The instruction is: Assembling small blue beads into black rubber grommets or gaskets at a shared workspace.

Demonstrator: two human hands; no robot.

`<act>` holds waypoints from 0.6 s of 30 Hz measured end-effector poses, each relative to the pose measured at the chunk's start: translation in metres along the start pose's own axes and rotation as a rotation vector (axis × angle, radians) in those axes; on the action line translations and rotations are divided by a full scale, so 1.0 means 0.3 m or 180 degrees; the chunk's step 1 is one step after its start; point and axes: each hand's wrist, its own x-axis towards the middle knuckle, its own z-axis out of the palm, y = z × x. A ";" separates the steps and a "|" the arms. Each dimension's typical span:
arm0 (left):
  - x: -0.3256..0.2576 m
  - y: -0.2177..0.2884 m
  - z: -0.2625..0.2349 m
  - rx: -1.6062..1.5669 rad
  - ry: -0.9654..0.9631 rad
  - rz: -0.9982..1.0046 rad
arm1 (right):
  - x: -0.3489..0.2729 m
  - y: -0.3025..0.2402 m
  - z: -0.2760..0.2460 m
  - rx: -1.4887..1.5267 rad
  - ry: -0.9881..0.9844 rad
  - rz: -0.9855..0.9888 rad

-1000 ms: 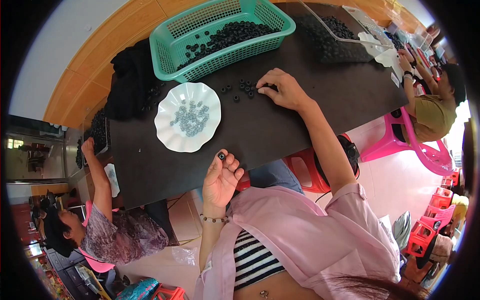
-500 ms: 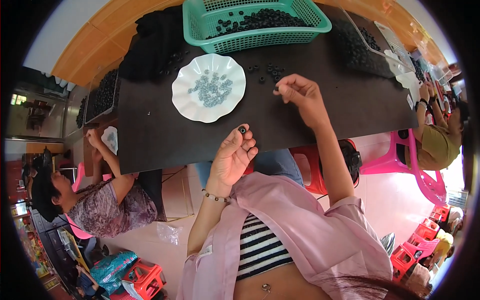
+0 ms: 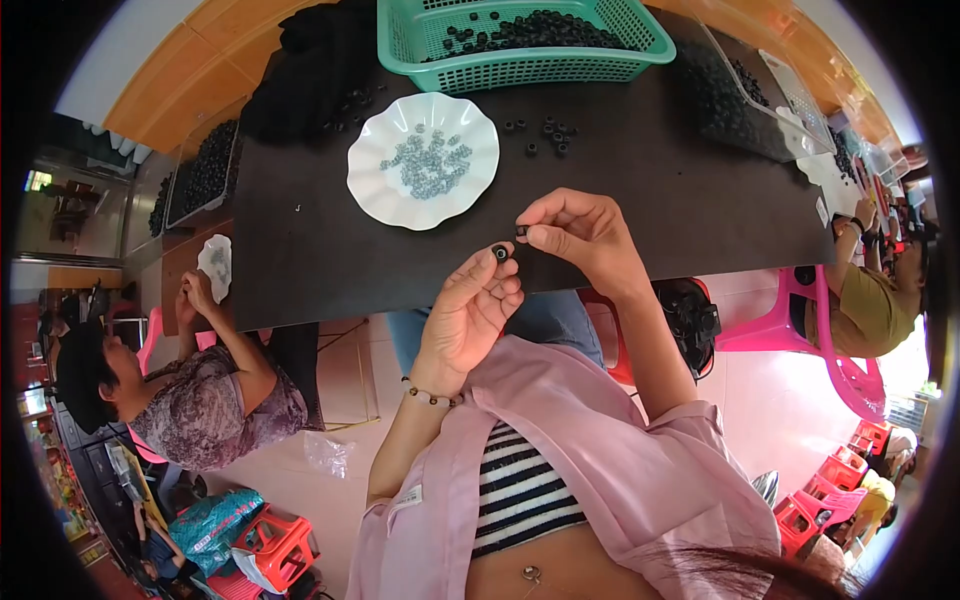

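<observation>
My left hand [image 3: 470, 310] is raised at the near edge of the black table [image 3: 650, 200] and pinches a small black ring [image 3: 499, 252] between thumb and fingertips. My right hand [image 3: 580, 235] sits just to its right, holding a second tiny black piece [image 3: 521, 232] at its fingertips, almost touching the ring. Beyond them a white scalloped plate [image 3: 423, 158] holds several small grey parts. A few loose black rings [image 3: 545, 133] lie on the table to the right of the plate.
A green mesh basket [image 3: 530, 60] of black rings stands at the far edge, with a clear tray [image 3: 745, 95] of black parts to its right. A person [image 3: 190, 390] sits at the left, working over another white plate [image 3: 215, 265]. Another person [image 3: 875, 290] sits at the right on a pink chair [image 3: 790, 330].
My right hand came back from the loose rings on the table with a small piece and met my left hand near the table edge. The left hand kept its ring.
</observation>
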 end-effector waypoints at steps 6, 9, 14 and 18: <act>-0.010 -0.004 0.010 0.0092 -0.0075 0.0062 | -0.013 0.001 0.000 -0.0039 -0.0106 -0.0219; -0.011 -0.008 0.006 0.0117 -0.0088 0.0102 | -0.019 0.001 -0.002 -0.0546 -0.0133 -0.0351; -0.014 -0.012 0.004 0.0118 -0.0097 0.0119 | -0.027 -0.018 0.011 -0.1078 -0.0148 -0.0733; -0.014 -0.012 -0.001 0.0137 -0.0088 0.0146 | -0.025 -0.022 0.022 -0.1271 -0.0159 -0.0849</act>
